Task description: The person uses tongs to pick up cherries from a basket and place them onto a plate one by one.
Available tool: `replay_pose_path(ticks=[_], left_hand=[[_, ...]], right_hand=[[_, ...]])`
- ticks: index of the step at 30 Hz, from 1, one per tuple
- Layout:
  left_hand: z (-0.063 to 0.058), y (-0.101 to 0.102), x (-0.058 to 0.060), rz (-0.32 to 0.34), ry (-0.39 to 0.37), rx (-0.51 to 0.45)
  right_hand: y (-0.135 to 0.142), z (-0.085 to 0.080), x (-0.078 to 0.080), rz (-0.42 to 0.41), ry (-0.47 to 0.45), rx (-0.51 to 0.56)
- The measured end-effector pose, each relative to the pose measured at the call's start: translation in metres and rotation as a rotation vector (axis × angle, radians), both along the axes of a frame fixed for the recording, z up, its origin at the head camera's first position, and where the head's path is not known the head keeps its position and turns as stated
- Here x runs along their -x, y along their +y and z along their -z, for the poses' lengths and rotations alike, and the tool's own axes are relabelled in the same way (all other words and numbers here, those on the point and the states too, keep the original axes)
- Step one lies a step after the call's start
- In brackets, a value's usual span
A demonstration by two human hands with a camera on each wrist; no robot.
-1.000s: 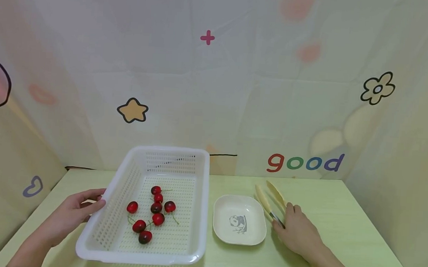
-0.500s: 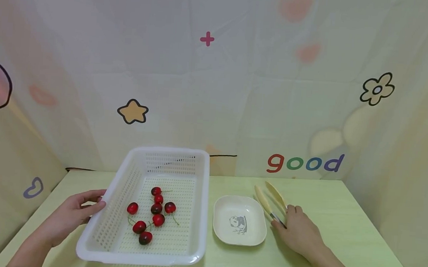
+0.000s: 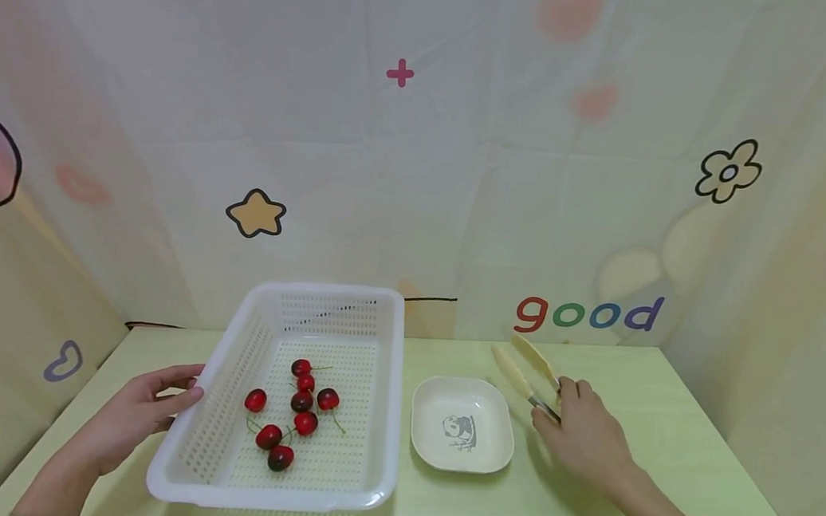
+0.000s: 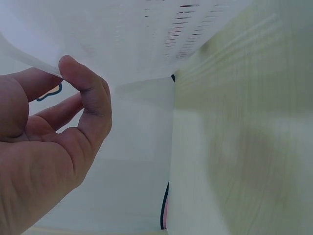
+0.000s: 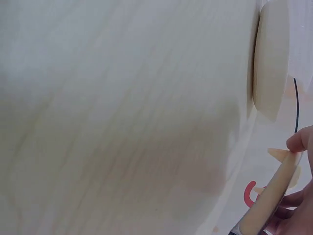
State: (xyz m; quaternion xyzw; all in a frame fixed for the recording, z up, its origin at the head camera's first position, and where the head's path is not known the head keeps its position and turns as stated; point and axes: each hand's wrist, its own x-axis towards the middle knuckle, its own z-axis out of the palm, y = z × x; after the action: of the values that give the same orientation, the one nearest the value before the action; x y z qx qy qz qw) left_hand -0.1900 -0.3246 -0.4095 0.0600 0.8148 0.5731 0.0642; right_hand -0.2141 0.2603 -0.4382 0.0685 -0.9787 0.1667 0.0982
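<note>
In the head view my left hand (image 3: 131, 422) holds the left rim of a white perforated plastic basket (image 3: 274, 499), which contains several dark red cherries (image 3: 305, 424) with stems. The left wrist view has my thumb and fingers pinching that rim, the left hand (image 4: 73, 132) beside the basket wall (image 4: 122, 44). To the right, my right hand (image 3: 588, 430) grips food tongs (image 3: 513, 370) with cream tips and a metal middle. Their arms stand apart, tips pointing away, above the table. In the right wrist view the tongs' cream handle (image 5: 271, 196) lies against my fingers.
A small square white dish (image 3: 430, 419) with a panda print sits between the basket and the tongs. All stand on a pale wood-grain table (image 3: 693, 469). A patterned cloth curtain (image 3: 446, 196) rises behind the table and along both sides.
My right hand has lifted the tongs slightly off the table and moved a little away from me. The left hand, basket, cherries and dish stay where they were.
</note>
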Motion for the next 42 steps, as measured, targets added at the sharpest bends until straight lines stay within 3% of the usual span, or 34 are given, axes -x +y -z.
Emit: replay_pose_path(ticks=[6, 22, 42], left_hand=[[0.0, -0.001, 0.002, 0.005, -0.018, -0.009], [0.001, -0.002, 0.0, 0.006, -0.044, -0.021], [0.003, -0.001, 0.002, 0.006, -0.067, -0.06]], right_hand=[[0.0, -0.005, 0.002, 0.001, 0.051, 0.034], [-0.001, -0.015, 0.006, -0.122, 0.204, -0.022], [-0.014, -0.049, 0.01, -0.237, 0.237, -0.141]])
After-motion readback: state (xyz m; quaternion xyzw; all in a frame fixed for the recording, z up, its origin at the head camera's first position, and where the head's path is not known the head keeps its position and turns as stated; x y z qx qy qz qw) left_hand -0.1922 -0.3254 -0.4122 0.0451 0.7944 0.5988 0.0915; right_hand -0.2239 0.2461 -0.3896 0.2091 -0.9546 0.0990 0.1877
